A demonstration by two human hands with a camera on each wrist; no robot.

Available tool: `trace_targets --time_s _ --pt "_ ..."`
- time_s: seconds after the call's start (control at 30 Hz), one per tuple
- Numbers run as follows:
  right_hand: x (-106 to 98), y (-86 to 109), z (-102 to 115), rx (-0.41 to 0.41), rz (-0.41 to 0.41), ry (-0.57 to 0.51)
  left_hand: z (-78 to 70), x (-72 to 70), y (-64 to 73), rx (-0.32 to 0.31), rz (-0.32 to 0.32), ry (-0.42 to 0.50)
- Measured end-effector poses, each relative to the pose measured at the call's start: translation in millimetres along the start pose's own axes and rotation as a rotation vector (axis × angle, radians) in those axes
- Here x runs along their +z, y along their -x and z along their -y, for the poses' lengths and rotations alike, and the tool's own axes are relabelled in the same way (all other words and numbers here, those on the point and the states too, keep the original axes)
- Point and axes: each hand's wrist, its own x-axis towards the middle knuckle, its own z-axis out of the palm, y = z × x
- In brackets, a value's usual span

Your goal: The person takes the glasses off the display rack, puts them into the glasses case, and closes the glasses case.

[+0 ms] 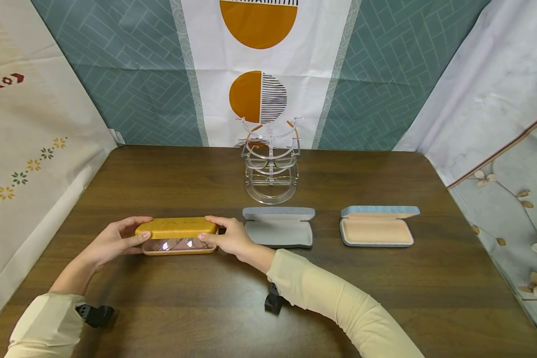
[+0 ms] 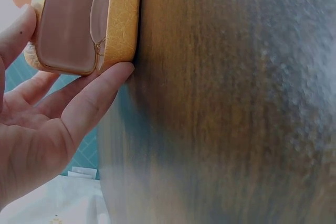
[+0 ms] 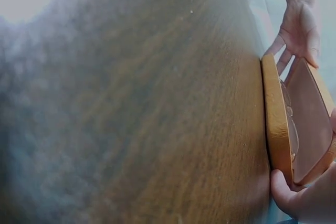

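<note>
A yellow glasses case [image 1: 176,227] lies at the left of the table with its lid partly raised. Glasses with thin metal rims [image 1: 179,244] rest inside, on the pinkish lining. My left hand [image 1: 116,241] grips the case's left end; its thumb is on the lid and a finger touches the base, as the left wrist view shows. At the other end my right hand [image 1: 230,237] holds the lid's right corner, and one digit touches the base in the right wrist view. The lid hides part of the glasses.
To the right, a grey glasses case [image 1: 278,233] and a light-blue glasses case [image 1: 377,241] stand open on the wooden table [image 1: 197,308]. Behind them is a clear tiered display stand [image 1: 271,195] with glasses on it. Patterned cloth hangs around the back and sides.
</note>
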Motion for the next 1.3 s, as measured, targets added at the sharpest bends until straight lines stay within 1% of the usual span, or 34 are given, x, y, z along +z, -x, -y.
trace_targets --time_s 0.17,0.27,0.33,0.47,0.57,0.77,0.9,1.13,1.3 --pt "-0.8 0.3 0.1 -0.002 0.006 0.008 0.3 -0.1 0.5 0.009 0.006 0.005" --pt "-1.0 0.2 -0.3 -0.005 0.007 0.023 0.0 0.3 0.9 0.005 -0.001 -0.001" --pt "-0.5 0.1 -1.3 -0.010 0.003 0.052 0.2 0.7 0.9 0.007 -0.010 -0.027" --pt "1.5 1.1 -4.2 -0.056 -0.006 0.136 1.1 1.9 -0.4 0.026 -0.033 -0.124" --pt "2.1 2.2 -3.3 -0.084 -0.003 0.169 1.0 1.5 -1.0 0.037 -0.042 -0.178" --pt "0.7 2.1 -1.2 -0.043 -0.001 0.138 -0.5 0.2 -2.4 0.033 -0.036 -0.202" --pt "1.1 1.7 -1.0 -0.034 -0.005 0.137 -1.3 -0.9 -2.4 0.032 -0.040 -0.218" --pt "3.5 1.1 -0.4 -0.046 -0.013 0.186 -0.4 -0.4 -3.7 0.049 -0.057 -0.358" --pt "3.8 0.6 0.4 -0.024 0.000 0.187 0.6 -0.4 -4.0 0.050 -0.060 -0.375"
